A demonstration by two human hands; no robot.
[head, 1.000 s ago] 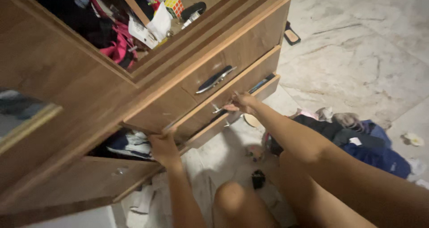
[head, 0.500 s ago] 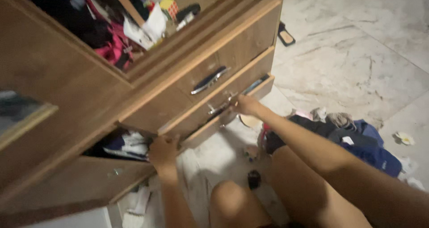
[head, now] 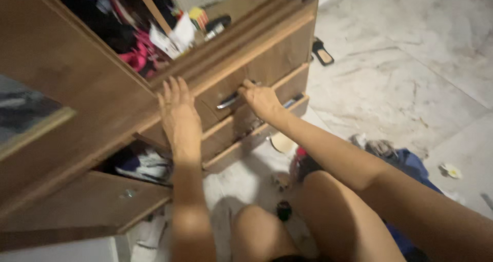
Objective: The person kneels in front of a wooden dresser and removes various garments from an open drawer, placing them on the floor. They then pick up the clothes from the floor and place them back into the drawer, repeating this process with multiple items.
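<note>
Two hands are on a brown wooden cabinet (head: 77,82), seen from above by a person crouched on a pale marble floor (head: 411,77). Far left, a lower compartment door (head: 87,200) hangs open, with folded cloth in white and dark blue (head: 146,164) showing in the gap behind it. Next comes the left hand (head: 179,115), spread flat with the fingers loose and apart; it lies against the wooden front just left of the top drawer (head: 251,69) and holds nothing. Above it an open shelf (head: 231,8) is crowded with a pink garment (head: 136,56), white paper (head: 177,33), a small coloured puzzle cube (head: 199,16) and a dark oblong object. To the right, the right hand (head: 262,99) is curled at the silver bar handle (head: 228,100) of that top drawer; the fingers seem to close round the handle's right end, though motion blur keeps me from being sure of the grip. The drawer front sits flush with the cabinet, so it looks shut or barely started, while the two drawers under it (head: 257,131) stand slightly proud of the frame. My reading is that the top drawer has only just been taken hold of and whatever is inside remains unseen. Further right, a heap of dark and blue clothes (head: 405,162) lies on the floor beside the person's knee, and a flat dark object (head: 323,53) rests near the cabinet's corner.
</note>
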